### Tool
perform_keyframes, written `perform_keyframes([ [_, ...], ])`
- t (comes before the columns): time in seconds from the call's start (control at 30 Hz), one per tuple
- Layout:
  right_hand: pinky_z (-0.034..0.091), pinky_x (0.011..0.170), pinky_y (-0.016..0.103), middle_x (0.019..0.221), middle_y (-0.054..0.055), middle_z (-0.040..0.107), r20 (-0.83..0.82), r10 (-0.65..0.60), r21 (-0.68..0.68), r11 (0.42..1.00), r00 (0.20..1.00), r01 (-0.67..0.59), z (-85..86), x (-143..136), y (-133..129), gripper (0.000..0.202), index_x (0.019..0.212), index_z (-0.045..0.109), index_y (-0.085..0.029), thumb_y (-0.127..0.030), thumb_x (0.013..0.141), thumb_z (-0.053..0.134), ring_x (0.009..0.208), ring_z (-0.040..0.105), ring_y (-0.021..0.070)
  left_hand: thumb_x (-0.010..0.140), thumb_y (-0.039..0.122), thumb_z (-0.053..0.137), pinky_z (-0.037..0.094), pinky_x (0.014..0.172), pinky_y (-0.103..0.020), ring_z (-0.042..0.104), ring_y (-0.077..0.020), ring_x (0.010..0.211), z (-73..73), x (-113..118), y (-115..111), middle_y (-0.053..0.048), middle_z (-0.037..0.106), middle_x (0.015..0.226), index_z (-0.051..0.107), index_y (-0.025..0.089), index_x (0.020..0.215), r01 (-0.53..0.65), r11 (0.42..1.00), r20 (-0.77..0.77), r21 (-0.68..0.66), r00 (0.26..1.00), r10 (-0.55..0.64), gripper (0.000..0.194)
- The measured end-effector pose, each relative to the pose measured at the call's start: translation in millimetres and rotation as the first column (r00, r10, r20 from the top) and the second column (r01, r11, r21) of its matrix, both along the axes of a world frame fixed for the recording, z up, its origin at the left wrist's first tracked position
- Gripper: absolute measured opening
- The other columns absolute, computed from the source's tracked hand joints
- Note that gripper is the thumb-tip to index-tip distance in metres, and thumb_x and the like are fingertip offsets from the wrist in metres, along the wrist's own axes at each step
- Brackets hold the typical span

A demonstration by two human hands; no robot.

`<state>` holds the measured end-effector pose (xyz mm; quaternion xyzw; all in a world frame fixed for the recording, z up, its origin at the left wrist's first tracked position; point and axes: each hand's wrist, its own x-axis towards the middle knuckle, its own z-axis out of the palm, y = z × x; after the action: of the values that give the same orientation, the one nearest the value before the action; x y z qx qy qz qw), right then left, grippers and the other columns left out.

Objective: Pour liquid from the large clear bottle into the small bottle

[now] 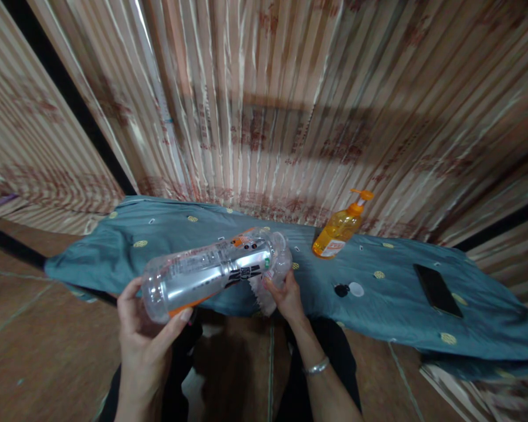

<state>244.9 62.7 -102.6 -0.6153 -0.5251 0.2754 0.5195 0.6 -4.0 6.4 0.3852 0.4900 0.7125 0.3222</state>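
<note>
A large clear plastic bottle with a silver and orange label point(206, 274) is tilted over the near edge of the cloth-covered table. My left hand point(147, 340) grips its wide end, thumb and fingers on either side. At the other end, my right hand point(287, 293) is closed on a crumpled whitish tissue or piece of plastic point(264, 296), pressed close to the bottle. What exactly this material is cannot be made out. A silver bracelet point(317, 367) circles my right wrist.
An orange pump bottle point(337, 233) stands on the blue-green cloth point(308, 281). Right of it lie a small black item point(341, 290), a white disc point(356, 289) and a dark phone point(437, 289). A striped curtain point(255, 105) hangs behind; black poles point(77, 102) slant at the sides.
</note>
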Motion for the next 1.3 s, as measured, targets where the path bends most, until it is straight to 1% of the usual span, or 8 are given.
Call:
perform_keyframes([
  [0.27,0.060,0.088,0.043,0.111,0.013,0.077,-0.020,0.011,-0.007,1.000,1.000,-0.011,-1.8,0.4,0.4,0.061,0.127,0.056,-0.017,-0.045,0.075,0.072,0.099,0.074,0.0305,0.056,0.035,0.092,0.054,0.105,-0.048,0.061,-0.0331,0.124,0.2,1.8,0.0,0.002,0.066,0.129,0.061,0.047,0.120,0.001,1.000,0.002,-0.015,1.000,-0.001,0.072],
  [0.43,0.059,0.088,0.042,0.110,0.012,0.076,-0.008,0.001,-0.024,1.000,1.000,-0.001,-3.7,0.1,1.0,0.060,0.126,0.057,-0.017,-0.046,0.075,0.071,0.100,0.073,0.0298,0.056,0.031,0.093,0.059,0.090,-0.036,0.065,-0.0274,0.113,0.0,1.3,-0.6,0.003,0.068,0.125,0.063,0.045,0.119,0.002,1.000,0.014,0.006,1.000,-0.002,0.071],
  [0.57,0.059,0.089,0.042,0.110,0.011,0.076,-0.011,0.004,-0.024,1.000,1.000,-0.004,-3.4,0.0,1.2,0.062,0.128,0.055,-0.019,-0.046,0.075,0.072,0.100,0.073,0.0292,0.048,0.025,0.095,0.058,0.077,-0.026,0.067,-0.0208,0.102,-2.4,-0.5,2.7,0.003,0.070,0.119,0.065,0.039,0.119,-0.015,0.999,0.030,0.051,0.999,0.014,0.078],
  [0.77,0.058,0.090,0.043,0.110,0.011,0.076,-0.029,0.015,-0.034,0.999,0.999,-0.016,-2.8,-0.2,1.3,0.063,0.128,0.055,-0.018,-0.047,0.075,0.072,0.100,0.073,0.0306,0.047,0.020,0.095,0.056,0.081,-0.017,0.067,-0.0137,0.099,-4.1,-1.1,5.4,0.004,0.071,0.117,0.065,0.035,0.119,-0.020,0.996,0.031,0.088,0.999,0.017,0.079],
  [0.9,0.059,0.089,0.043,0.109,0.011,0.077,-0.035,0.018,-0.025,1.000,0.999,-0.019,-3.2,-0.7,1.6,0.060,0.126,0.056,-0.019,-0.047,0.075,0.071,0.099,0.074,0.0308,0.048,0.020,0.095,0.055,0.084,-0.016,0.066,-0.0131,0.103,-4.0,-0.8,5.2,0.004,0.070,0.120,0.065,0.035,0.119,-0.013,0.996,0.044,0.084,0.999,0.010,0.079],
  [1.07,0.059,0.088,0.043,0.110,0.012,0.077,-0.038,0.023,-0.014,1.000,0.999,-0.024,-3.0,-0.6,1.2,0.060,0.126,0.056,-0.019,-0.047,0.076,0.071,0.098,0.074,0.0304,0.046,0.021,0.095,0.056,0.080,-0.017,0.066,-0.0140,0.098,-3.2,-0.4,4.7,0.004,0.070,0.116,0.066,0.036,0.118,-0.016,0.997,0.045,0.076,0.999,0.013,0.079],
  [1.23,0.060,0.087,0.043,0.110,0.012,0.077,-0.032,0.027,0.002,1.000,0.999,-0.027,-2.9,0.1,0.6,0.061,0.127,0.055,-0.019,-0.048,0.076,0.072,0.099,0.074,0.0305,0.049,0.025,0.095,0.058,0.079,-0.024,0.065,-0.0204,0.106,-2.5,-0.1,3.1,0.003,0.070,0.120,0.066,0.039,0.119,-0.015,0.999,0.040,0.051,0.999,0.013,0.076],
  [1.3,0.060,0.086,0.042,0.109,0.011,0.077,-0.030,0.024,0.005,1.000,0.999,-0.024,-2.5,0.1,0.5,0.060,0.126,0.055,-0.020,-0.047,0.076,0.072,0.099,0.074,0.0299,0.049,0.025,0.095,0.058,0.079,-0.024,0.064,-0.0203,0.105,-2.2,-0.1,3.2,0.003,0.070,0.120,0.066,0.039,0.118,-0.016,0.998,0.039,0.053,0.999,0.014,0.076],
])
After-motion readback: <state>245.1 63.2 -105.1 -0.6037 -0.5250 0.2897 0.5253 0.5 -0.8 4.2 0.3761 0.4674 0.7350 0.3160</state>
